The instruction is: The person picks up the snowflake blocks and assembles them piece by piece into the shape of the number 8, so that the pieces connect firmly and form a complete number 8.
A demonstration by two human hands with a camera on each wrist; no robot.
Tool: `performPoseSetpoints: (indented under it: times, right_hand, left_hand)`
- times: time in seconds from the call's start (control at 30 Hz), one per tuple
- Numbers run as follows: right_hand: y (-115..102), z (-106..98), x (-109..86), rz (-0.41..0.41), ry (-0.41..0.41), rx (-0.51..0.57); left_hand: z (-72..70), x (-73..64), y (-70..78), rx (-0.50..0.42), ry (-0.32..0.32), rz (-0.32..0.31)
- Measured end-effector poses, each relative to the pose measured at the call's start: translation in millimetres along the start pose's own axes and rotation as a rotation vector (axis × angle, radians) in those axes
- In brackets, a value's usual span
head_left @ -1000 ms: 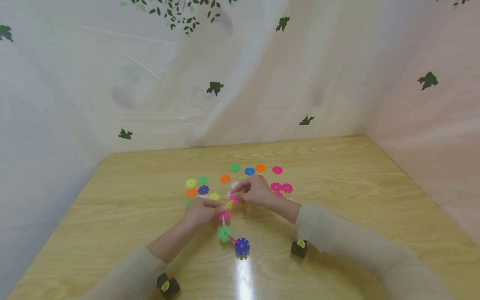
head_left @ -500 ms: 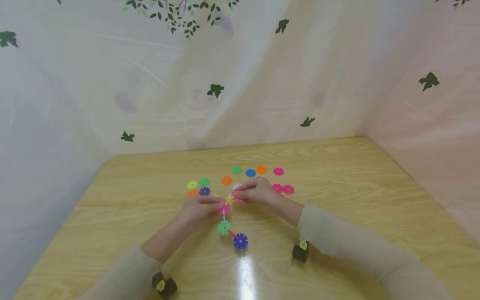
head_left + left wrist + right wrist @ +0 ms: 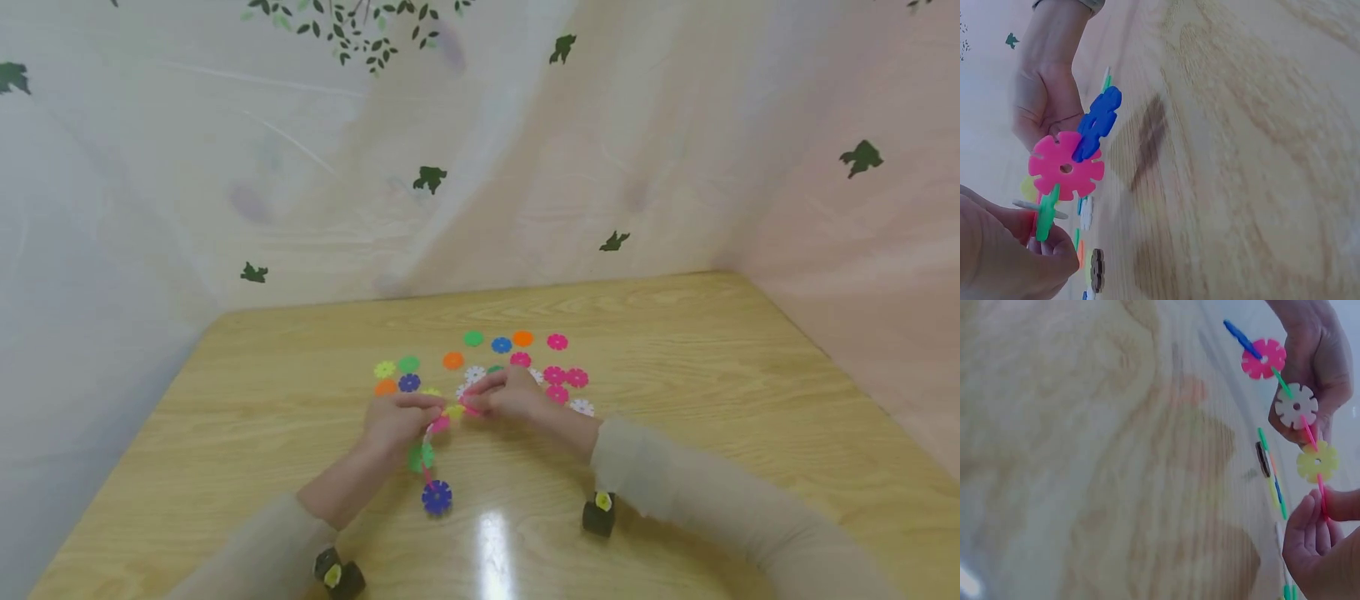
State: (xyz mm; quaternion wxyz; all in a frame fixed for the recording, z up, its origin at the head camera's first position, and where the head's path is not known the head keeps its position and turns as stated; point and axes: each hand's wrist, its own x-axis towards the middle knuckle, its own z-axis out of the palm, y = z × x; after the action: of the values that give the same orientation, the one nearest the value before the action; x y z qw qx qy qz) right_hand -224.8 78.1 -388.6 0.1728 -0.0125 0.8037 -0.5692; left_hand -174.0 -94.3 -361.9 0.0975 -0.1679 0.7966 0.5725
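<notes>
A chain of slotted flower-shaped plastic discs hangs between my two hands above the table. At its lower end is a dark blue disc (image 3: pixel 437 497), joined by a pink disc (image 3: pixel 1066 167) to a green disc (image 3: pixel 427 454). A white disc (image 3: pixel 1296 406) follows above. My left hand (image 3: pixel 393 421) pinches another pink disc (image 3: pixel 441 423) with thumb and fingers. Between the hands shows a yellow disc (image 3: pixel 1317 461). With thumb and fingertips my right hand (image 3: pixel 510 396) grips the pink end disc (image 3: pixel 1324 499), seen edge-on in the right wrist view and partly covered by fingers.
Loose discs lie flat beyond the hands, among them an orange disc (image 3: pixel 453 361), a blue disc (image 3: pixel 501 345) and several pink discs (image 3: pixel 555 376). Some are partly hidden by the hands. A patterned cloth (image 3: pixel 480 150) stands behind the wooden table (image 3: pixel 675 350).
The lower end of the chain has swung left, and its green disc has turned nearly edge-on. My right hand has dropped slightly. Both hands keep their pinch.
</notes>
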Motion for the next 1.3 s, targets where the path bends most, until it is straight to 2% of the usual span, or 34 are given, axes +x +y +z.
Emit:
performPoseSetpoints:
  times: [0.23,0.33,0.47,0.6,0.7,0.87,1.3]
  right_hand:
    - [3.2,9.4,0.3,0.077,0.092,0.206]
    - [2.7,9.9,1.5,0.089,0.109,0.238]
    - [2.5,5.4,2.8,0.083,0.074,0.2]
    - [-0.1,-2.7,2.4,0.064,-0.005,0.127]
    - [-3.2,-8.4,1.4,0.057,-0.055,0.106]
    - [-5.7,-13.0,-0.4,0.053,-0.101,0.098]
    - [-6.7,-11.5,-1.3,0.066,-0.072,0.157]
  left_hand:
    - [2.8,-1.3,2.3,-0.036,0.059,-0.002]
    - [6.2,-1.6,2.1,-0.051,0.071,-0.014]
    - [9.0,-3.0,0.0,-0.049,0.067,0.0]
    - [8.6,-2.7,-1.4,-0.057,0.053,0.01]
    - [7.3,-0.7,-1.1,-0.059,0.025,-0.003]
    - [5.0,1.7,-1.0,-0.04,-0.018,0.009]
    - [3.1,3.5,-2.1,-0.038,-0.031,0.035]
